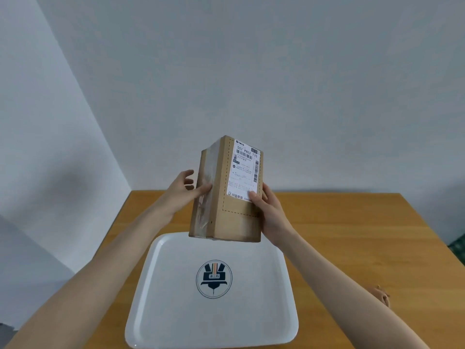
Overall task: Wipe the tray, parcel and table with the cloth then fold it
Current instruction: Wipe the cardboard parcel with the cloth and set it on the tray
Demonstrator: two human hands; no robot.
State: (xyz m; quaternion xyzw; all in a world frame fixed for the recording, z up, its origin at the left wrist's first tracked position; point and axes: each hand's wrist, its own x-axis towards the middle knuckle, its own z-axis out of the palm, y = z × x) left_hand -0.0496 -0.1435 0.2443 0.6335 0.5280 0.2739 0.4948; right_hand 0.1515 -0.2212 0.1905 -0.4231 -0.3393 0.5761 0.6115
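A brown cardboard parcel (234, 215) with a white shipping label is held upright in the air above the far edge of the white tray (176, 311). My right hand (270, 212) grips its right side, thumb on the label's lower corner. My left hand (185, 191) rests its thumb against the taped left side, fingers spread behind it. The tray has a dark round logo in its middle and lies on the wooden table (352, 235). A small tan bit, possibly the cloth (381, 297), peeks out behind my right forearm.
White walls meet in a corner at the left, close behind the table's far edge. The table's left edge runs alongside the tray. A dark patterned thing (459, 245) shows past the table's right edge.
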